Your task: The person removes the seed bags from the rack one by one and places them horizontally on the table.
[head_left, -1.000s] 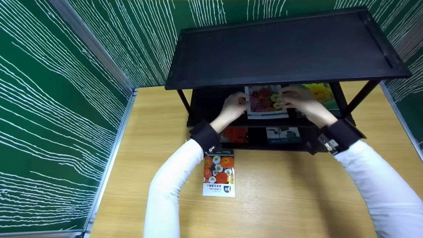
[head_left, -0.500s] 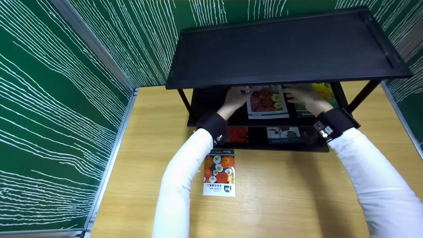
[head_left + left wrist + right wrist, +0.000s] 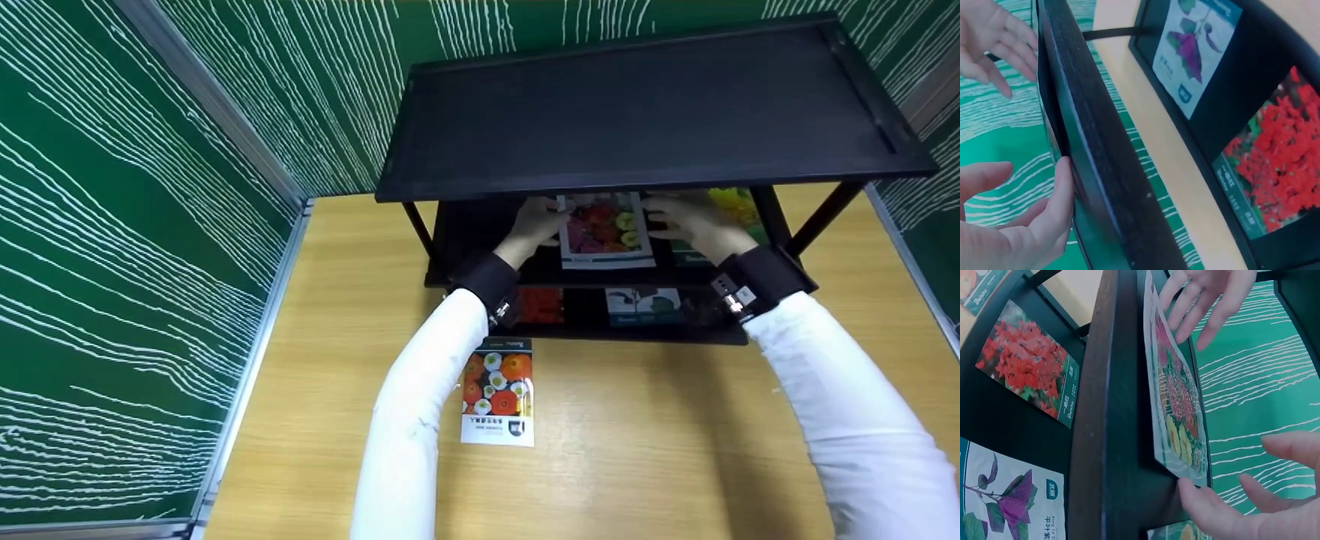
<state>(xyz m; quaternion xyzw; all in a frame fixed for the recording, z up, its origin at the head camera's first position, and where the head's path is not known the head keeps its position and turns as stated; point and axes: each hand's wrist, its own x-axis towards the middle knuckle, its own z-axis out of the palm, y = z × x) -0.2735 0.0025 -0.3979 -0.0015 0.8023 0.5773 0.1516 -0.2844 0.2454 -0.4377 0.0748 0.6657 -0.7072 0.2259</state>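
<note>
A seed packet with pink, red and yellow flowers (image 3: 604, 229) lies on the middle shelf of a black rack, under its top board. My left hand (image 3: 538, 219) is at the packet's left edge, fingers relaxed. At the right edge is my right hand (image 3: 686, 221), its fingers loosely spread. In the right wrist view, a fingertip of the right hand (image 3: 1258, 506) is right at the flower packet's (image 3: 1176, 405) corner. The left wrist view shows the left hand's (image 3: 1027, 230) fingertip by the shelf edge. Beside the right hand lies a yellow-flower packet (image 3: 735, 206), partly covered by that hand.
The rack's top board (image 3: 645, 112) overhangs both hands. Below, the bottom shelf holds a red-flower packet (image 3: 541, 305) and a purple-leaf packet (image 3: 643, 304). An orange-and-white flower packet (image 3: 497, 394) lies on the wooden table (image 3: 600, 465) in front. Green panels (image 3: 135, 262) stand around.
My left hand has moved slightly up and right along the packet's left edge. My right hand's fingers have loosened and spread beside the right edge. The packet has barely shifted.
</note>
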